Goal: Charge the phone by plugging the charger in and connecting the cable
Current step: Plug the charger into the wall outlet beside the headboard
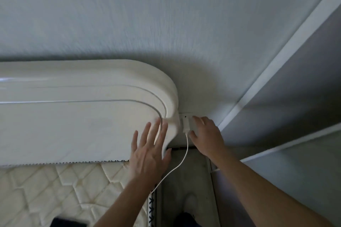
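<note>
A white charger block (186, 125) sits against a white wall socket plate (185, 116) just right of the headboard. My right hand (206, 135) grips the charger with fingers and thumb. A white cable (181, 162) hangs from the charger's underside and curves down to the left, passing under my left wrist. My left hand (150, 150) is spread flat with its fingers apart against the headboard's rounded end, holding nothing. The dark phone (68, 223) lies on the mattress at the bottom edge, partly cut off; the cable's far end is hidden.
A cream headboard (83, 112) fills the left half, with a quilted mattress (55, 190) below it. A narrow floor gap (191, 180) runs between bed and wall. White door trim (276, 64) slants up on the right.
</note>
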Tool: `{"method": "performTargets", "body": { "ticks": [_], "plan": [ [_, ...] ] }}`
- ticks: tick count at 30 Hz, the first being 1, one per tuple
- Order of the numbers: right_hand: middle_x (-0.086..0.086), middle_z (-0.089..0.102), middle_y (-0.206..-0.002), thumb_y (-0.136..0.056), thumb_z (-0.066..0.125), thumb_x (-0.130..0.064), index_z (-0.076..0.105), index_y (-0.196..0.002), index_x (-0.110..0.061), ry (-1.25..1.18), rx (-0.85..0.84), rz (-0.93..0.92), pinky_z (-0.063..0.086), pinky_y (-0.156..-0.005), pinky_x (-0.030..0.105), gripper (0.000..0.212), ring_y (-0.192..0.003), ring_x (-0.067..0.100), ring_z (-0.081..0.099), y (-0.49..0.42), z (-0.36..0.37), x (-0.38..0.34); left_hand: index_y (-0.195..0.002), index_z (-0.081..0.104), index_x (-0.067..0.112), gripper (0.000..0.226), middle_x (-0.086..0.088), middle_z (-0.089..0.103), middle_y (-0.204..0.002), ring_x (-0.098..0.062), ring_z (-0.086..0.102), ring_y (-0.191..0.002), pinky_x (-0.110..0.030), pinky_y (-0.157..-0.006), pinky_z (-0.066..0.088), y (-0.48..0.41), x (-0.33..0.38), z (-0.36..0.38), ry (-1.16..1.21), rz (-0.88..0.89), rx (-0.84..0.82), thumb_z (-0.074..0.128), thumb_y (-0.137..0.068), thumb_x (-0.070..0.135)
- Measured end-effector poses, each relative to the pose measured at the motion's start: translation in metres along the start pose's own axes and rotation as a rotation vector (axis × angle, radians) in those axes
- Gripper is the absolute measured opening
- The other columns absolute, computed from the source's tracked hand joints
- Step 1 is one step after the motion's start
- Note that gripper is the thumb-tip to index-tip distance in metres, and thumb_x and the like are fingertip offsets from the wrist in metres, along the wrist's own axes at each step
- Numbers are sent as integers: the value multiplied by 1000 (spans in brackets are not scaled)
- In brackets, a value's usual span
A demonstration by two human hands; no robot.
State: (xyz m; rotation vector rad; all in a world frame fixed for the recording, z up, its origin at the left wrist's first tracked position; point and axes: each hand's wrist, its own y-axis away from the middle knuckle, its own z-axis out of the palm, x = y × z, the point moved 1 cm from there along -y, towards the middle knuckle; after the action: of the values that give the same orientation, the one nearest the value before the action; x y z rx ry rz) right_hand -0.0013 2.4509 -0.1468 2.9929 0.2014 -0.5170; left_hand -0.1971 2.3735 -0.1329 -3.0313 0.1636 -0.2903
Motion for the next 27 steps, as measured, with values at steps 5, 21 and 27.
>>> {"method": "performTargets", "body": {
  "ticks": [5, 21, 27],
  "plan": [
    [12, 66, -114, -85, 65, -31, 59, -127, -10, 81, 150, -131, 51, -88, 41, 47, -105, 30, 62, 47, -46, -25, -153, 29, 27, 75, -1, 34, -160, -28, 34, -145, -56, -117, 27, 12, 16, -29, 8, -13, -92, 48, -85, 52],
    [13, 62, -125, -80, 63, -33, 55, -131, -16, 158, 102, -310, 49, -96, 46, 54, -116, 32, 56, 111, -51, -124, -153, 30, 31, 71, 4, 38, -157, -23, 33, -145, -50, -120, 21, 93, -33, -81, 31, -251, 17, 34, -87, 58],
    [12, 62, -127, -82, 66, -35, 54, -132, -17, 147, -11, -613, 47, -101, 45, 55, -122, 30, 55, 106, -17, -211, -151, 35, 29, 71, 2, 43, -154, -26, 38, -142, -51, -117, 28, 158, -85, -101, 30, -588, 106, 35, -87, 59]
  ]
}}
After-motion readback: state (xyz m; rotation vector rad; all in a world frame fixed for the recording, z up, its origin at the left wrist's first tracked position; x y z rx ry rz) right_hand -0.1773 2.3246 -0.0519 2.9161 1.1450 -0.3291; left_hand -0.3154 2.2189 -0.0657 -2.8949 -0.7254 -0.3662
